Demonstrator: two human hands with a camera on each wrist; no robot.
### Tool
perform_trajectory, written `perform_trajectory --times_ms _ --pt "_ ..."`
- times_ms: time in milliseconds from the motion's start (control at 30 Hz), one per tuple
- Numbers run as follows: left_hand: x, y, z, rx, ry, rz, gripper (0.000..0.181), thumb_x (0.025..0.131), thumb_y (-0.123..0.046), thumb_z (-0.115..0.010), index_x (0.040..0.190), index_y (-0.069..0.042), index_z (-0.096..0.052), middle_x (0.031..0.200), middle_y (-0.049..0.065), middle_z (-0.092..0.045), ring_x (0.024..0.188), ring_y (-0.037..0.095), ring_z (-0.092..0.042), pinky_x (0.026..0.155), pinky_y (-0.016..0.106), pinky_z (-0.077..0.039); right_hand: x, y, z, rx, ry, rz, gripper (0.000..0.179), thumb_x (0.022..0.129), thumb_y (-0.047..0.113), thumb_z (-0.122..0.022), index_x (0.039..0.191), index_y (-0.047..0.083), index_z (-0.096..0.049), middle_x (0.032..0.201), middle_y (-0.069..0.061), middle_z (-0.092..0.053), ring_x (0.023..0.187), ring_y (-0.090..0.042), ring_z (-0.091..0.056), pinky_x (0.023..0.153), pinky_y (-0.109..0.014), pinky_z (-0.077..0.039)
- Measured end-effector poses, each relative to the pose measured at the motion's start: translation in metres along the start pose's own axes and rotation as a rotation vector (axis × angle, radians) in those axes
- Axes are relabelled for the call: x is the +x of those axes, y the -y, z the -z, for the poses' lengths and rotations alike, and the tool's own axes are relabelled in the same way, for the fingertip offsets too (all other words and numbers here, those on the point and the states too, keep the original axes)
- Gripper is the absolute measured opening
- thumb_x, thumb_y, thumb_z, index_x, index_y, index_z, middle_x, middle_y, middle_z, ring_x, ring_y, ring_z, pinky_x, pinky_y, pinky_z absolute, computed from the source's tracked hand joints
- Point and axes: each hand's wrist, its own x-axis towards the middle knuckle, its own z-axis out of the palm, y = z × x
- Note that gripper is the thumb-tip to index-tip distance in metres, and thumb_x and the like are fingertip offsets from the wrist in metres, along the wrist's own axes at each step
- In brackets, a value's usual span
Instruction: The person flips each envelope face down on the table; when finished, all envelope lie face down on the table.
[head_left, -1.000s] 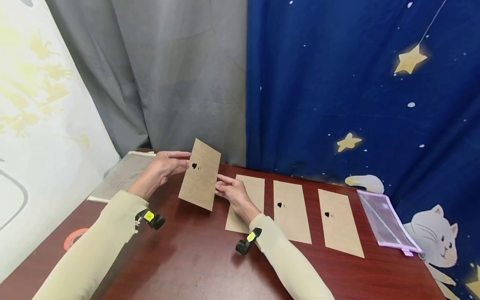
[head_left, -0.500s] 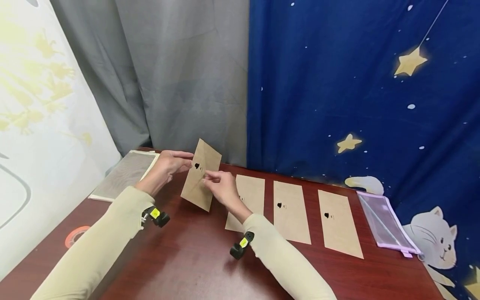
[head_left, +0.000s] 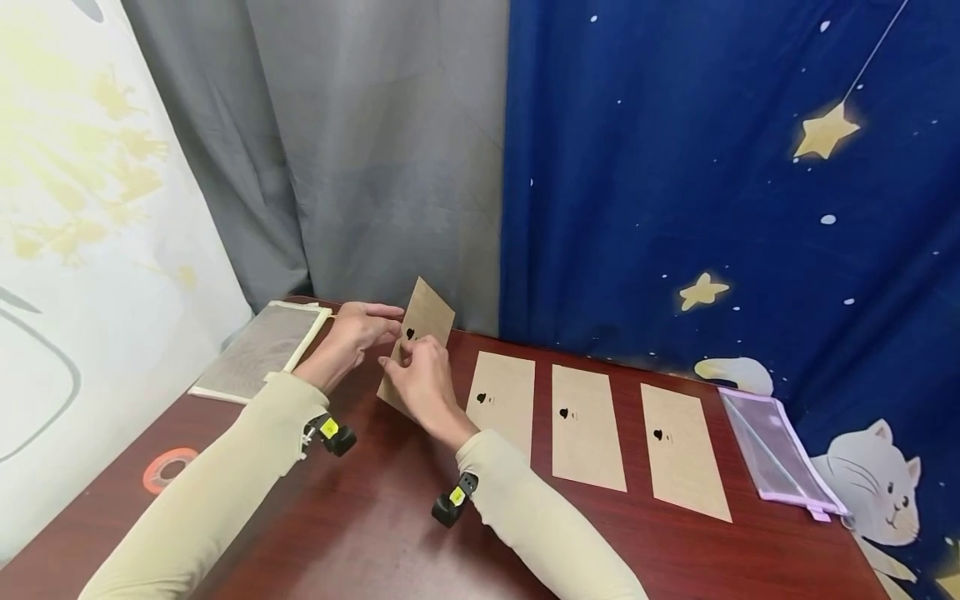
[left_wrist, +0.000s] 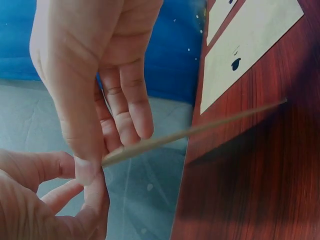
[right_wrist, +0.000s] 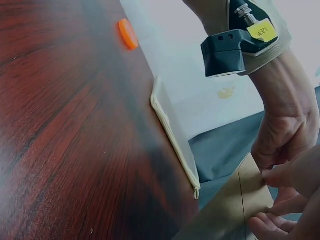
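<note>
A brown kraft-paper envelope (head_left: 433,310) with a small black hat print stands tilted above the back of the table. In the left wrist view the same envelope (left_wrist: 200,129) appears nearly edge-on. My left hand (head_left: 351,340) pinches its left edge, index finger stretched out along the top. My right hand (head_left: 431,392) reaches across the front and pinches that left edge too, just below the left fingers, covering the lower part. A crease line crosses the envelope (right_wrist: 220,212) in the right wrist view. Three matching envelopes, the nearest one (head_left: 510,404) right beside my right hand, lie flat in a row.
The reddish-brown table (head_left: 360,517) ends at grey and blue curtains. A cream-edged mesh pouch (head_left: 255,354) lies at the back left, with an orange ring (head_left: 153,473) in front of it. A purple-edged zip pouch (head_left: 772,446) lies at the far right.
My right hand has moved left from the envelope's right edge, across its front, to its left edge. My left hand keeps its hold, and the envelope has turned more edge-on.
</note>
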Motion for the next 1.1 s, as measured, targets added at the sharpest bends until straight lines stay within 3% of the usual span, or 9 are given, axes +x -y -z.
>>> perform_trajectory --times_ms 300,367,667,867,967,1100 --pt "0.001 -0.006 -0.009 -0.009 0.0 -0.006 0.04 0.085 -0.002 -0.065 0.124 -0.002 -0.071 0.087 0.002 -0.074 0.079 0.009 -0.07 0.104 0.04 -0.051 0.0 -0.002 0.007 -0.069 -0.03 -0.023 0.03 0.091 0.02 -0.073 0.063 0.014 -0.063 0.072 -0.002 -0.055 0.071 -0.019 -0.057 0.057 -0.023 -0.04" --pt "0.001 -0.008 -0.011 -0.011 0.0 -0.017 0.039 0.085 -0.002 -0.065 0.123 -0.002 -0.071 0.088 0.003 -0.074 0.079 0.009 -0.07 0.103 0.04 -0.052 0.001 -0.003 0.009 -0.073 -0.036 -0.021 0.031 0.091 0.018 -0.071 0.062 0.014 -0.063 0.072 -0.003 -0.057 0.068 -0.02 -0.059 0.056 -0.023 -0.041" --pt "0.0 -0.015 -0.015 0.052 -0.005 -0.08 0.034 0.086 -0.003 -0.07 0.12 -0.001 -0.073 0.091 0.006 -0.075 0.076 0.009 -0.073 0.073 0.022 -0.058 0.002 -0.001 0.015 -0.218 -0.062 0.046 0.037 0.089 0.014 -0.067 0.054 0.017 -0.054 0.065 -0.003 -0.056 0.061 -0.021 -0.061 0.05 -0.024 -0.04" --pt "-0.001 -0.019 -0.019 0.13 -0.014 -0.065 0.034 0.084 -0.003 -0.07 0.118 -0.004 -0.074 0.109 0.017 -0.074 0.086 0.018 -0.076 0.071 0.021 -0.054 0.0 0.0 0.015 -0.32 -0.1 0.049 0.033 0.087 0.015 -0.069 0.056 0.018 -0.057 0.069 -0.005 -0.062 0.062 -0.026 -0.066 0.05 -0.03 -0.047" --pt "-0.001 -0.02 -0.021 0.1 -0.003 -0.074 0.034 0.084 -0.003 -0.07 0.117 -0.001 -0.073 0.115 0.019 -0.072 0.084 0.015 -0.075 0.072 0.021 -0.057 0.001 -0.001 0.017 -0.333 -0.125 0.048 0.031 0.086 0.013 -0.068 0.056 0.017 -0.06 0.068 -0.006 -0.063 0.062 -0.026 -0.067 0.05 -0.032 -0.049" --pt "-0.001 -0.018 -0.022 0.001 0.038 -0.079 0.032 0.091 -0.005 -0.068 0.121 0.005 -0.069 0.121 0.023 -0.07 0.081 0.007 -0.073 0.088 0.029 -0.061 0.003 -0.004 0.022 -0.314 -0.161 0.032 0.029 0.085 0.009 -0.067 0.056 0.015 -0.065 0.065 -0.005 -0.062 0.061 -0.023 -0.066 0.051 -0.03 -0.049"
